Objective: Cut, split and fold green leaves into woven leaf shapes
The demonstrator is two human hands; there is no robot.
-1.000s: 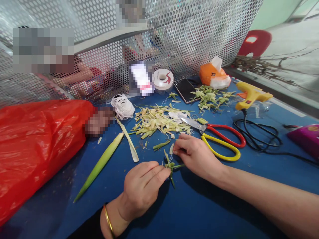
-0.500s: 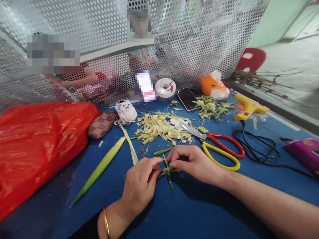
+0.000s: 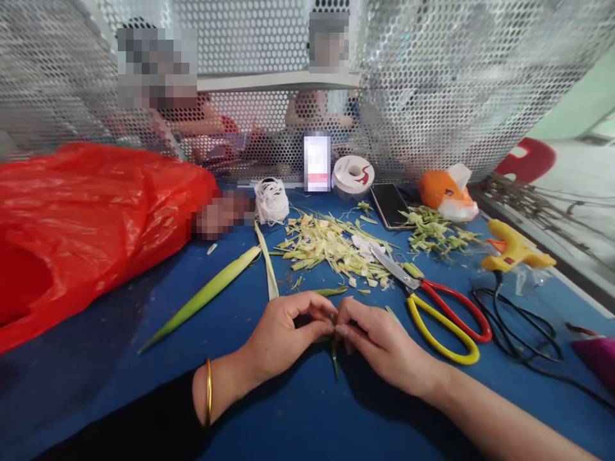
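Observation:
My left hand [image 3: 288,333] and my right hand [image 3: 377,339] meet at the fingertips over the blue table [image 3: 307,410]. Both pinch a small green leaf piece [image 3: 333,355]; its dark stem tip pokes out below the fingers. Most of that piece is hidden by my fingers. A gold bangle sits on my left wrist. A long green folded leaf [image 3: 204,298] lies to the left of my hands. Red-and-yellow scissors [image 3: 439,307] lie just right of my right hand.
A heap of leaf cuttings [image 3: 331,246] lies behind my hands, a second heap [image 3: 435,230] farther right. A red plastic bag [image 3: 81,218], white thread [image 3: 271,200], tape roll [image 3: 353,176], phone [image 3: 389,205], tissue pack [image 3: 446,192] and yellow glue gun [image 3: 516,253] with black cord ring the table. Perforated metal screen behind.
My two hands have come together until the fingertips touch on the small leaf piece. The view has swung to the left and the hands sit lower in it.

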